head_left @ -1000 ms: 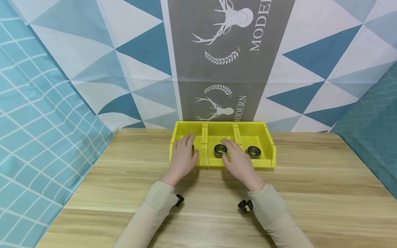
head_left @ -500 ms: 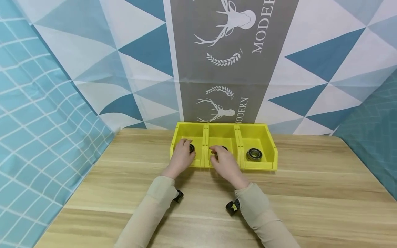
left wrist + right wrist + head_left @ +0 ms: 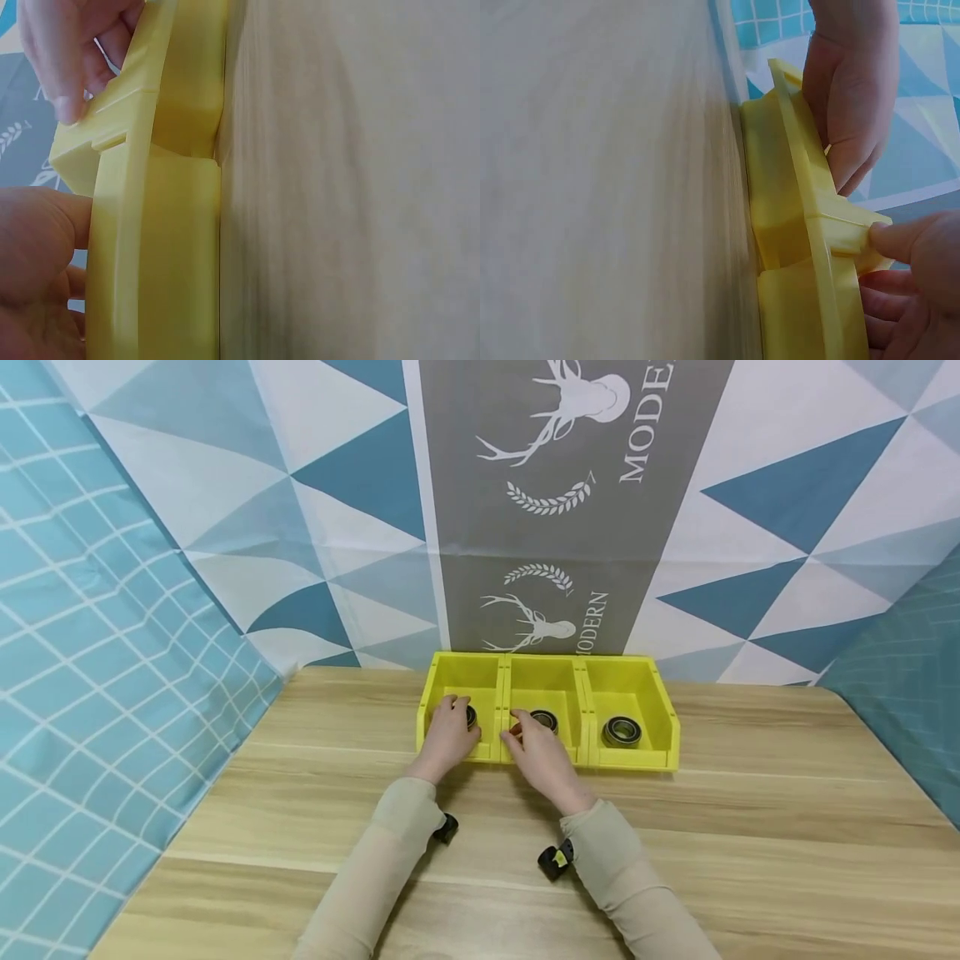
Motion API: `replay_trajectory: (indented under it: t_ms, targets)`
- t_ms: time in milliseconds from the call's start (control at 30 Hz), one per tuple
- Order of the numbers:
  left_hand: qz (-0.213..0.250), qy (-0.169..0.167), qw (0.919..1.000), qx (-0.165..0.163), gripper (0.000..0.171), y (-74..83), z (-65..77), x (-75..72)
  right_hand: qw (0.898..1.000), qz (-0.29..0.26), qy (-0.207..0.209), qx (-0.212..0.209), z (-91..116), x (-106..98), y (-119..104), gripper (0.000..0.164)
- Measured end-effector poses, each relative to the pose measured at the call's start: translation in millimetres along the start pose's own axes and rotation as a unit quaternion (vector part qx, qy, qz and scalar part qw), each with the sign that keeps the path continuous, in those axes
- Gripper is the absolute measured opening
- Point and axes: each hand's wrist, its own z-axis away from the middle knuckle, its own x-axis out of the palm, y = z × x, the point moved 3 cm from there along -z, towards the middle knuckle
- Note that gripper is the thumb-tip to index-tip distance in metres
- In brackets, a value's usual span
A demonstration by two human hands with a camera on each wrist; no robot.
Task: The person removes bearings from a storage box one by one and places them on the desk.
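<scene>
A yellow three-compartment bin stands at the back of the table, with one ball bearing in each compartment. My left hand reaches into the left compartment, its fingers and thumb around the partly hidden left bearing; I cannot tell whether it grips it. My right hand is over the front of the middle compartment, fingers loosely bent, thumb touching the end of the divider. Just beyond it lies the middle bearing, partly covered. The right bearing lies flat in its compartment.
The wood-grain table stretches out in front and to both sides. Patterned cloth hangs directly behind the bin, with a blue checked cloth on the left. Black wrist devices are worn below both sleeves.
My right hand has shifted left from the middle bearing to the divider, its fingers more bent. My left hand has drawn slightly back and curled its fingers, showing more of the left bearing.
</scene>
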Motion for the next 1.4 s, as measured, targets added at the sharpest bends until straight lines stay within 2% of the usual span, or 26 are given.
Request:
replay_trajectory:
  t_ms: [167, 267, 500, 800, 1167, 1400]
  targets:
    - [0.005, 0.007, 0.9999, -0.010, 0.048, -5.3, -3.2, -0.5, 1.000, 0.016, 0.000, -0.008, -0.5, 3.2, 0.0, 0.045]
    - [0.007, -0.003, 0.9998, -0.017, 0.050, -7.4, -5.1, 1.0, 1.000, 0.016, 0.004, -0.006, 0.3, 3.9, 0.7, 0.045]
    - [0.005, -0.004, 0.9997, -0.024, 0.049, -4.0, -6.6, 3.3, 1.000, 0.023, 0.004, -0.006, 1.9, 1.2, 2.1, 0.046]
    - [0.010, 0.008, 0.9997, -0.023, 0.044, -5.9, -5.0, 2.8, 0.998, 0.053, -0.007, -0.011, 2.3, 2.8, 2.7, 0.047]
    - [0.020, 0.024, 0.9995, -0.009, 0.041, -7.6, -4.6, 3.8, 0.998, 0.056, -0.003, -0.015, 2.2, 3.5, 3.6, 0.045]
    - [0.030, 0.033, 0.9989, -0.010, 0.041, -8.6, -3.6, 2.7, 0.998, 0.058, -0.022, -0.006, 2.0, 3.4, 3.3, 0.049]
